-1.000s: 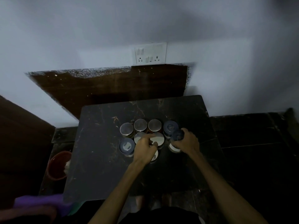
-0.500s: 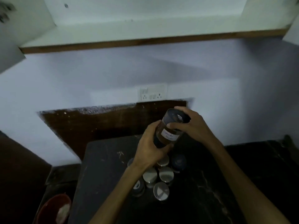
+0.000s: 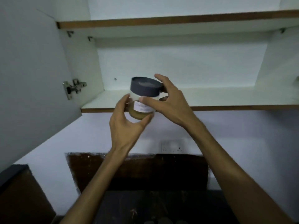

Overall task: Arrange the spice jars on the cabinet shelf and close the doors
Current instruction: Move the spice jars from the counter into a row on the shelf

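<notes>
A glass spice jar (image 3: 142, 101) with a dark blue lid, a white label and yellowish powder is held up in front of the lower cabinet shelf (image 3: 210, 97). My left hand (image 3: 127, 125) cups its base from below and the left. My right hand (image 3: 168, 102) grips it just under the lid, thumb across the front. The jar is level with the shelf's front edge, in the air. The white shelf behind it is bare. The other jars on the dark table (image 3: 145, 207) are almost out of view at the bottom edge.
The left cabinet door (image 3: 32, 78) stands open, with a metal hinge (image 3: 72, 88) on its inner side. An upper shelf (image 3: 178, 20) runs above. A wall socket (image 3: 173, 147) sits below the cabinet on the white wall.
Both hands have lifted the blue-lidded jar from the table group up to the cabinet shelf. The view has tilted up, so the open cabinet now fills the frame.
</notes>
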